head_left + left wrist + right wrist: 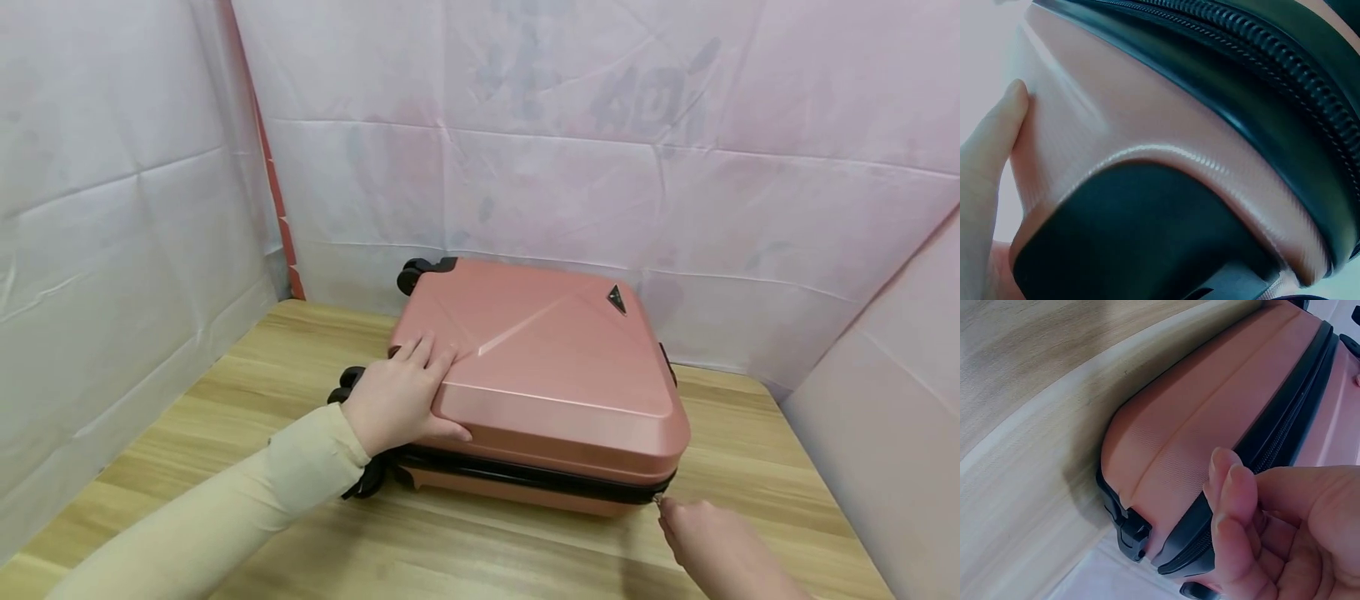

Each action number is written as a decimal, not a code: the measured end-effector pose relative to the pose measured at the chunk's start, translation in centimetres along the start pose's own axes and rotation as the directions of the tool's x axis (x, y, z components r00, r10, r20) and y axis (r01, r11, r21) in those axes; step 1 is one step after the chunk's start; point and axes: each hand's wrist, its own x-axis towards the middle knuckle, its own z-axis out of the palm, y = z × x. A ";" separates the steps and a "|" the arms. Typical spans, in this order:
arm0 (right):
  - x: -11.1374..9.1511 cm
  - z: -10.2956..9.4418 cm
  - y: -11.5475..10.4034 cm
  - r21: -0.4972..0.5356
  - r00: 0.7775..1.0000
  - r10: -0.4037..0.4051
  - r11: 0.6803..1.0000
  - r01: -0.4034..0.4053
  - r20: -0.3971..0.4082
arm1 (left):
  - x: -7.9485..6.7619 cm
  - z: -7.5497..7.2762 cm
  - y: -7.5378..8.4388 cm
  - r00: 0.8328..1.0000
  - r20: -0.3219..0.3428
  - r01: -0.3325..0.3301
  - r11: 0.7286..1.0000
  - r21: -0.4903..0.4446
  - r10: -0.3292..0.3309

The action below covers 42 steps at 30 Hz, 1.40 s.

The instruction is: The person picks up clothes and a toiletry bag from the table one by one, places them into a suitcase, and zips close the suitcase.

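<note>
A pink hard-shell suitcase (555, 333) lies flat on the wooden table, its black wheels (352, 379) toward the left. Along its side runs a black zipper (525, 475), whose teeth show in both wrist views. My left hand (401, 396) rests on the near left corner of the lid, fingers spread on top and thumb down the side. At the near right corner my right hand (708, 533) pinches the small metal zipper pull (657, 499). In the right wrist view, curled fingers (1238, 487) hide the pull beside the zipper band.
The wooden table (750, 450) extends around the suitcase. Pale cloth sheets (525, 183) hang behind it and at both sides. A black handle (667, 364) sits on the suitcase's right side, and a dark triangular badge (617, 299) marks the lid.
</note>
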 end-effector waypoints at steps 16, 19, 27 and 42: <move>-0.2 -0.6 -1.1 -0.051 0.999 -0.034 0.998 0.036 0.043 | 0.0 0.0 0.2 0.999 -0.037 0.011 1.000 -0.007 -0.011; -0.2 -0.6 -1.3 -0.061 0.998 -0.045 0.997 0.047 0.039 | 0.0 0.0 0.2 0.999 -0.027 0.018 1.000 -0.009 -0.018; -0.3 -0.3 -1.3 -0.078 0.998 -0.060 0.995 0.061 0.008 | -0.1 -0.1 0.2 0.999 -0.027 0.020 1.000 -0.013 -0.020; -0.5 -0.6 -0.7 0.226 0.996 -0.061 0.973 0.045 0.066 | -0.3 -0.2 0.2 0.999 -0.015 0.036 0.998 -0.045 -0.037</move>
